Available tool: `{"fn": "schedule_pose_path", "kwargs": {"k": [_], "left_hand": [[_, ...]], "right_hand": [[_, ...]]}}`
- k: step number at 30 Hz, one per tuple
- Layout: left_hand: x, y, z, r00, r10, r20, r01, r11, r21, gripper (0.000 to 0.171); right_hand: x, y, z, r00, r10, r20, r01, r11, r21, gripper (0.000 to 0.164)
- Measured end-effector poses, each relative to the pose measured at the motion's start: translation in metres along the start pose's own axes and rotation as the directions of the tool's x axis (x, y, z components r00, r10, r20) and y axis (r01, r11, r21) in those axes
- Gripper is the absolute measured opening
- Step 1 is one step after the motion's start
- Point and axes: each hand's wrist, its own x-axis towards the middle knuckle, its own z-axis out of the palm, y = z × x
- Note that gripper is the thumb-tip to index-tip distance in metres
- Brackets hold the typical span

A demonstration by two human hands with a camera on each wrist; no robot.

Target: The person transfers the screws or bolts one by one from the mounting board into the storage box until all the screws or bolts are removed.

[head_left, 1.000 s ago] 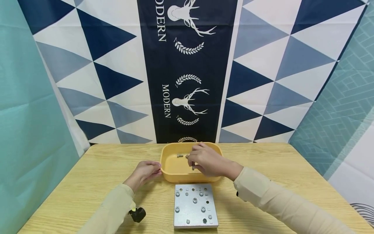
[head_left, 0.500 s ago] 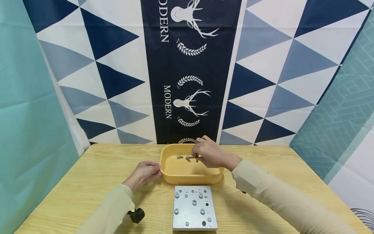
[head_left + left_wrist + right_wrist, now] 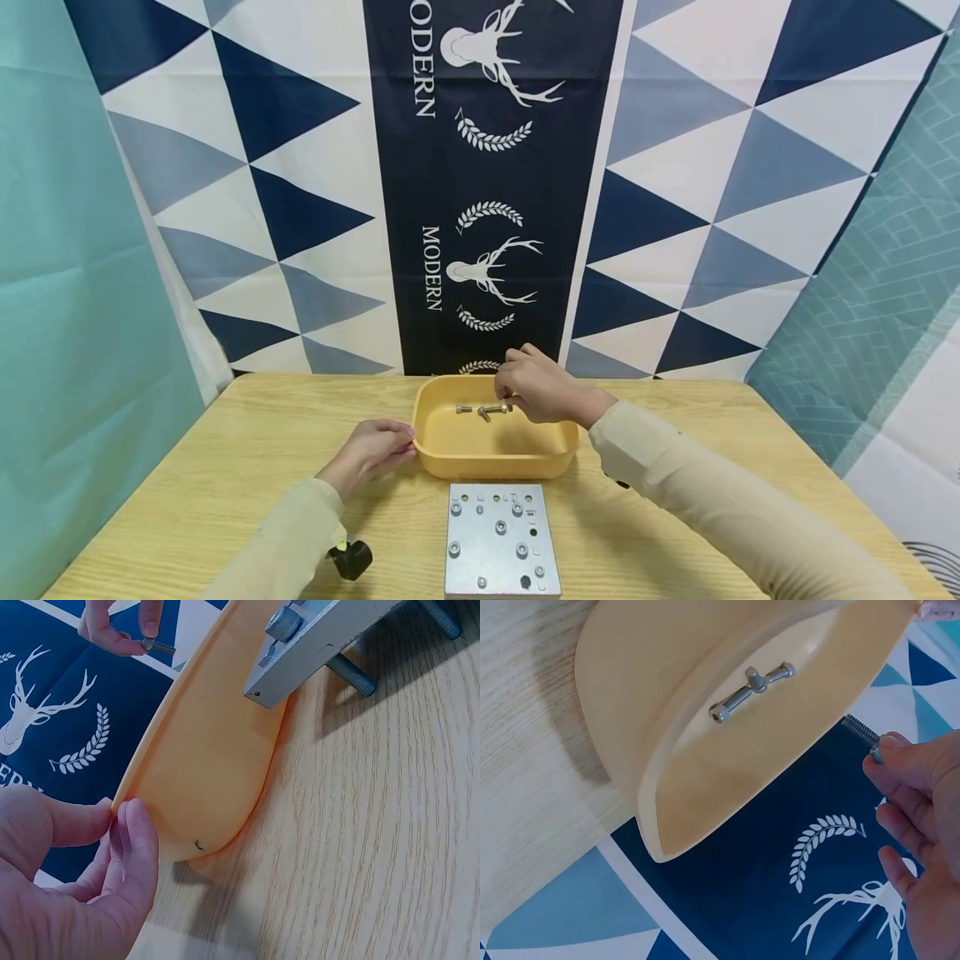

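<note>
My left hand pinches the left rim of a yellow plastic tub; in the left wrist view the thumb lies on one side of the wall and the fingertips on the other. Above the tub's back right part, my right hand holds a silver bolt between thumb and index finger, its threaded end sticking out. The same bolt shows beyond the rim in the left wrist view. Inside the tub, a few socket-head bolts lie close together on the bottom.
In front of the tub stands a silver metal plate with several bolts seated in it and some open holes. Threaded shanks stick out below it. The wooden table meets a patterned cloth at the back.
My right hand has risen from low in the tub and moved back and slightly right with the bolt. The left hand stays on the rim. The head view has shifted slightly.
</note>
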Motion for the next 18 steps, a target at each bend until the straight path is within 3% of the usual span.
{"fn": "schedule_pose_path", "kwargs": {"k": [18], "left_hand": [[0.0000, -0.0013, 0.0014, 1.000, -0.002, -0.009, 0.002, 1.000, 0.006, 0.024]], "right_hand": [[-0.0037, 0.0091, 0.0049, 0.999, 0.039, 0.018, -0.039, 0.999, -0.007, 0.023]]}}
